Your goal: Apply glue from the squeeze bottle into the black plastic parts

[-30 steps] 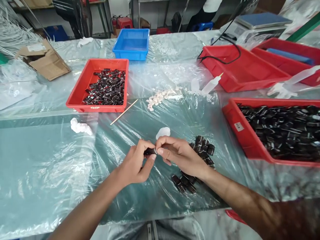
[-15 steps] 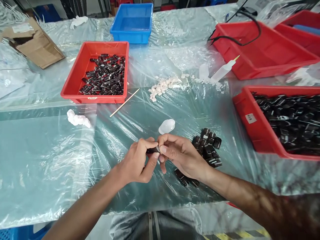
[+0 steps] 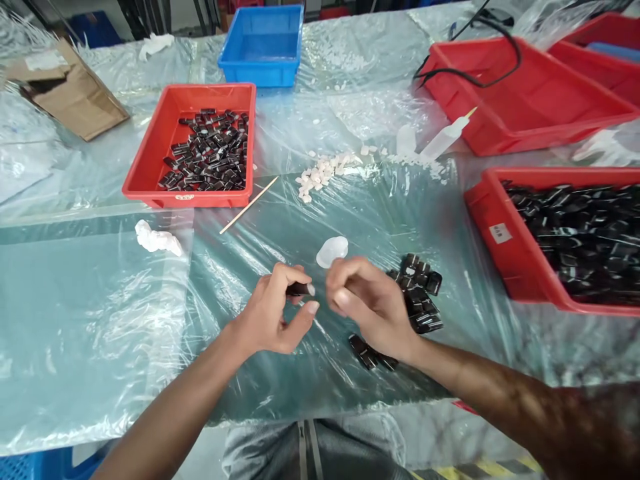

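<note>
Separated since half a second back: the right hand (image 3: 373, 307) has been pulled off the small black piece (image 3: 299, 289), which is now pinched alone by the left hand (image 3: 273, 319) between fingertips and thumb. Before, both hands were joined on that piece; now a clear gap is seen between them. Judged from that, the two-handed step on this piece looks finished, or a white bit has just been pressed on, since a pale tip is seen at the piece's end. The right hand is curled loosely, and whether anything is held in it cannot be told.

The black piece sits at the left fingertips, just left of the right hand's knuckles. A loose pile of black pieces (image 3: 419, 300) lies just beyond and under the right hand. A white cap (image 3: 333, 251) lies just past both hands. Farther off, a red tray (image 3: 150, 160) is seen beyond the left hand, and another red tray (image 3: 487, 213) to the right of the right hand.
</note>
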`<action>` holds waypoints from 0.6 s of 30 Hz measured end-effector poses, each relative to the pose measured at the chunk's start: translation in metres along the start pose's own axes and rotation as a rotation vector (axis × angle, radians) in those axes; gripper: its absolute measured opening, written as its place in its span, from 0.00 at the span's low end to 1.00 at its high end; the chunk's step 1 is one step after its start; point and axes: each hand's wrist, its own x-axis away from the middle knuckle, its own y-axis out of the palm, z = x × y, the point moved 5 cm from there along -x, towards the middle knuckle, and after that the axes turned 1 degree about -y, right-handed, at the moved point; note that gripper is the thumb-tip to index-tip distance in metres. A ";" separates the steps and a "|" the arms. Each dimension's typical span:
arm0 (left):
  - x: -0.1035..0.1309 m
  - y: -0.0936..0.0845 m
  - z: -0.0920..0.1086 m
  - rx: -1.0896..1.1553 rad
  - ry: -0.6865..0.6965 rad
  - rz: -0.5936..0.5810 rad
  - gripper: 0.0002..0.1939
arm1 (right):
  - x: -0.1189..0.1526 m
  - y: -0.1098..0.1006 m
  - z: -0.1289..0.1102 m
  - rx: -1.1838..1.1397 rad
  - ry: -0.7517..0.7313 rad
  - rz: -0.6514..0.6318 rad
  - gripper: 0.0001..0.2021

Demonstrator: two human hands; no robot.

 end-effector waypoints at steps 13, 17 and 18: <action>0.001 -0.047 -0.030 -0.145 -0.272 0.213 0.05 | -0.074 -0.180 0.037 0.253 -0.109 0.638 0.15; 0.001 -0.056 -0.035 -0.221 -0.271 0.215 0.06 | -0.080 -0.221 0.058 0.238 -0.003 0.736 0.09; 0.002 -0.057 -0.035 -0.246 -0.270 0.211 0.07 | -0.081 -0.227 0.061 0.229 0.017 0.755 0.08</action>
